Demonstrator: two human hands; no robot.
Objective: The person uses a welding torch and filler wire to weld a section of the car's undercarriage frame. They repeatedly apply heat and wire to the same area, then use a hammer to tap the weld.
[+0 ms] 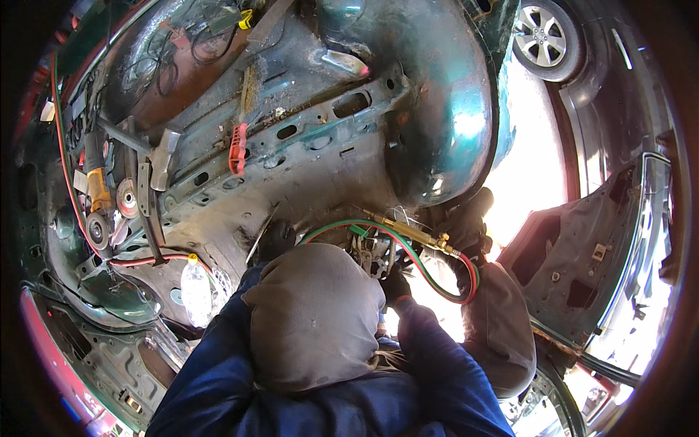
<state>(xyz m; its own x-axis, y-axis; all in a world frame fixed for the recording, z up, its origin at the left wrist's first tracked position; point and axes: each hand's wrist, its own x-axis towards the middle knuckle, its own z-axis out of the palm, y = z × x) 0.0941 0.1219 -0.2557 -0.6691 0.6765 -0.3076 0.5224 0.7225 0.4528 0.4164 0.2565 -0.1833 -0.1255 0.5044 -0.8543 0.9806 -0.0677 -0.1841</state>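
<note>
My left hand (pixel 277 239), in a dark glove, is partly hidden behind my grey-trousered knee (pixel 314 313). Beside it a thin metal rod (pixel 261 234) stands slanted; whether my fingers hold it does not show. On the other side of the knee, my dark-gloved right hand (pixel 396 282) is close to some metal tools or fittings (pixel 373 256) in shadow, its fingers too dark to make out. Just beyond lies a brass gas torch (pixel 411 231), its red and green hoses (pixel 472 285) looping down and back toward the knee.
Around me is a stripped car body with a bare metal floor. An angle grinder (pixel 96 191), a hammer (pixel 164 159) and a red-handled tool (pixel 238 149) lie left and ahead. A clear plastic bottle (pixel 195 291) stands left. A removed door panel (pixel 582 255) and another car's wheel (pixel 540 38) are right.
</note>
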